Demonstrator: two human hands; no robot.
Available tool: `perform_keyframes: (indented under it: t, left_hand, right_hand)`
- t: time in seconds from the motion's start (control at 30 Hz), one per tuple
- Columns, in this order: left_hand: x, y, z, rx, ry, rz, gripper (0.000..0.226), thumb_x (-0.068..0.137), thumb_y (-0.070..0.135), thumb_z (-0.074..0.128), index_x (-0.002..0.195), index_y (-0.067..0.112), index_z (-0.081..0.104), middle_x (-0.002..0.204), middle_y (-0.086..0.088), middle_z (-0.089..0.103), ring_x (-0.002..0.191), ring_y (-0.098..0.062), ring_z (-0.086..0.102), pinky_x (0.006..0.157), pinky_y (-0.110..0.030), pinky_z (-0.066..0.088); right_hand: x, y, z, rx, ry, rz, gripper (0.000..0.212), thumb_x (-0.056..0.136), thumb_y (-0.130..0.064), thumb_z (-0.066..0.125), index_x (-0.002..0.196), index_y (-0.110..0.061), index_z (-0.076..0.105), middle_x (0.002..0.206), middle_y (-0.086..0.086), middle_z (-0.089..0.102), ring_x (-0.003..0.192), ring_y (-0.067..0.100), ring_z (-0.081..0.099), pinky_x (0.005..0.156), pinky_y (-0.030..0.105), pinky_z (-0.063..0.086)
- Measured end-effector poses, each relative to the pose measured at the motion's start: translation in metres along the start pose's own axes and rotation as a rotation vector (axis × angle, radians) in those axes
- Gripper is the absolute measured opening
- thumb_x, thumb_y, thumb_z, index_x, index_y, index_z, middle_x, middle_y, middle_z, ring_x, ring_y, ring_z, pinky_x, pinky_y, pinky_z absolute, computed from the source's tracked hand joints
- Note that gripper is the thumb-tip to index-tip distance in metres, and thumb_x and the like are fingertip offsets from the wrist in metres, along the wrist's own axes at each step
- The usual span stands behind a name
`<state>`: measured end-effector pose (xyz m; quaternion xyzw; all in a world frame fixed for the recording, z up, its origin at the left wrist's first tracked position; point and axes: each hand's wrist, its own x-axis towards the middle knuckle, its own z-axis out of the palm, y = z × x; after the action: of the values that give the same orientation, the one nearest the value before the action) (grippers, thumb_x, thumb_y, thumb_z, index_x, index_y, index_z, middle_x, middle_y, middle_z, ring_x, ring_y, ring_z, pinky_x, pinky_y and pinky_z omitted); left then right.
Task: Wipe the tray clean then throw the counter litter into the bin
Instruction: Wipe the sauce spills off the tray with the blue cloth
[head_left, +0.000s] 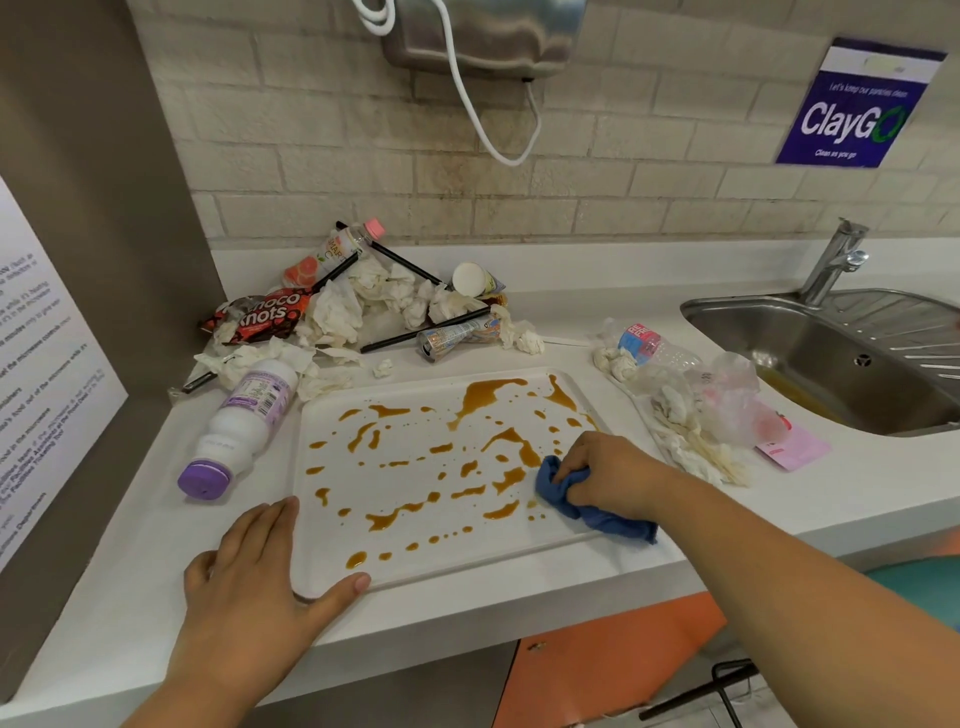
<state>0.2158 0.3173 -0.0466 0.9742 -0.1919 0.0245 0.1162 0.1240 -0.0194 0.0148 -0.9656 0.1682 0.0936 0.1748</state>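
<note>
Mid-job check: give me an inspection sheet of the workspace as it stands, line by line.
Surface: white counter, litter at its back and right.
Job's things: tray marked with brown spills almost all over; blue cloth on its right front corner; bin not in view.
Clutter: crumpled tissues, snack wrapper, black straws, can; purple-capped bottle lying left of the tray; plastic bottle, plastic bag and pink packet near the sink.
Grippers: left hand flat on the tray's left front corner; right hand grips the cloth.
Cables: white cable hangs from the wall unit, above the counter.
Surroundings: sink with tap at right, brick wall, ClayGo sign.
</note>
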Motion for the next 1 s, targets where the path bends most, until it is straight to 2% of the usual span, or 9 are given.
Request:
perform_keyframes:
  t: [0.1, 0.17, 0.23, 0.4, 0.53, 0.6, 0.7, 0.8, 1.0]
  left_hand:
    - [0.0, 0.0, 0.0, -0.002, 0.002, -0.01, 0.119, 0.054, 0.096, 0.011, 0.147, 0.024, 0.021, 0.151, 0.006, 0.028, 0.14, -0.015, 0.021, 0.11, -0.043, 0.025]
    - [0.001, 0.0, 0.0, 0.004, -0.005, -0.013, 0.117, 0.055, 0.096, 0.015, 0.147, 0.025, 0.018, 0.151, 0.007, 0.027, 0.14, -0.015, 0.021, 0.111, -0.043, 0.024]
    - [0.001, 0.0, 0.0, 0.01, -0.007, -0.006, 0.116, 0.055, 0.095, 0.014, 0.147, 0.025, 0.017, 0.152, 0.007, 0.026, 0.141, -0.014, 0.02, 0.112, -0.043, 0.024]
    - [0.002, -0.002, 0.002, 0.01, -0.004, -0.002, 0.13, 0.045, 0.099, -0.005, 0.148, 0.023, 0.018, 0.153, 0.006, 0.026, 0.141, -0.015, 0.021, 0.114, -0.042, 0.023]
    - [0.001, -0.002, 0.0, -0.025, -0.013, 0.003, 0.122, 0.052, 0.097, 0.01, 0.148, 0.022, 0.016, 0.153, 0.005, 0.026, 0.142, -0.016, 0.022, 0.116, -0.04, 0.022]
    - [0.001, 0.0, -0.001, -0.041, -0.02, 0.004, 0.118, 0.055, 0.093, 0.019, 0.148, 0.022, 0.016, 0.153, 0.005, 0.026, 0.142, -0.016, 0.022, 0.116, -0.04, 0.022]
    - [0.001, -0.001, 0.0, -0.041, -0.024, 0.008, 0.117, 0.055, 0.093, 0.019, 0.149, 0.023, 0.015, 0.154, 0.005, 0.024, 0.142, -0.016, 0.021, 0.117, -0.039, 0.021]
    - [0.001, -0.002, 0.001, -0.035, -0.018, 0.01, 0.118, 0.055, 0.094, 0.017, 0.149, 0.023, 0.015, 0.154, 0.005, 0.025, 0.142, -0.016, 0.022, 0.116, -0.039, 0.021]
    - [0.001, 0.0, 0.0, -0.032, -0.02, 0.005, 0.116, 0.055, 0.093, 0.018, 0.149, 0.023, 0.014, 0.154, 0.005, 0.024, 0.142, -0.016, 0.021, 0.117, -0.039, 0.019]
  right_hand:
    - [0.001, -0.009, 0.007, -0.085, 0.063, -0.025, 0.026, 0.087, -0.01, 0.049, 0.105, -0.009, 0.068, 0.103, 0.007, 0.055, 0.097, 0.017, 0.054, 0.078, 0.024, 0.041]
    - [-0.003, -0.014, 0.014, -0.024, 0.059, -0.118, 0.028, 0.087, -0.011, 0.052, 0.112, -0.016, 0.065, 0.112, -0.001, 0.047, 0.103, 0.012, 0.049, 0.09, 0.029, 0.042]
    - [-0.009, -0.013, 0.009, 0.025, -0.049, -0.177, 0.026, 0.087, -0.007, 0.053, 0.11, -0.011, 0.066, 0.112, -0.002, 0.047, 0.097, 0.006, 0.05, 0.095, 0.035, 0.043]
    - [-0.001, -0.002, 0.001, -0.034, -0.004, -0.124, 0.022, 0.085, -0.005, 0.056, 0.099, -0.012, 0.071, 0.115, -0.005, 0.046, 0.1, 0.015, 0.052, 0.088, 0.02, 0.038]
    - [-0.007, -0.01, 0.012, -0.045, -0.065, -0.243, 0.024, 0.084, -0.006, 0.055, 0.1, -0.011, 0.072, 0.112, -0.008, 0.045, 0.1, 0.01, 0.052, 0.092, 0.024, 0.041]
    - [-0.01, -0.005, 0.003, 0.043, -0.092, -0.205, 0.018, 0.083, -0.013, 0.061, 0.097, -0.016, 0.072, 0.114, -0.011, 0.046, 0.103, 0.008, 0.051, 0.096, 0.022, 0.038]
    - [-0.005, 0.003, 0.0, 0.025, -0.017, -0.144, 0.018, 0.085, -0.018, 0.061, 0.099, -0.02, 0.072, 0.113, -0.011, 0.046, 0.1, 0.007, 0.05, 0.094, 0.02, 0.038]
    - [-0.004, -0.01, 0.013, -0.111, 0.002, -0.182, 0.023, 0.089, -0.019, 0.053, 0.105, -0.017, 0.07, 0.114, -0.009, 0.046, 0.095, 0.01, 0.052, 0.087, 0.029, 0.044]
    - [-0.005, -0.007, 0.004, -0.063, 0.002, -0.168, 0.022, 0.09, -0.023, 0.055, 0.105, -0.017, 0.07, 0.114, -0.009, 0.046, 0.098, 0.016, 0.055, 0.091, 0.032, 0.045]
